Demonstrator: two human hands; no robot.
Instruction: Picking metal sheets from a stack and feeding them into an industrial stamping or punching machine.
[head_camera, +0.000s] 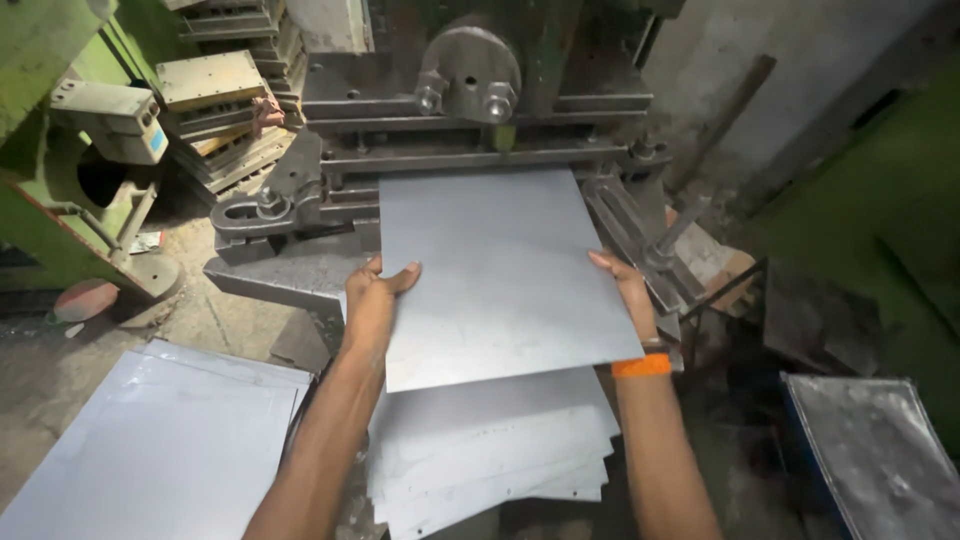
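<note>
The left hand (372, 300) grips the left edge of a grey metal sheet (500, 270): its thumb lies on top pointing toward 2 o'clock, and the other fingers (360, 275) curl over and under the edge, pinching it. The right hand (630, 295) clasps the right edge near the sheet's lower right corner; its fingers are mostly hidden beneath the sheet, with only the thumb and back of the hand showing, closed on the edge. An orange band (641, 366) sits on the right wrist.

The sheet lies between the two hands, held roughly flat and slightly tilted, its near edge sloping up toward the right. Its long axis runs from 6 to 12 o'clock, and the far edge touches or slips under the bar of the press (470, 110) at 12 o'clock.

Just below the held sheet, at 6 o'clock, a stack of sheets (490, 450) lies fanned out, corners offset. At 8 o'clock another pile of sheets (160, 450) rests on the floor, well apart from the left forearm. At 4 o'clock a scuffed metal plate (875, 450) with a blue rim lies apart from the right arm. At 10 o'clock, green machine parts (60, 150) and stacked dies (220, 110) stand beside the press.
</note>
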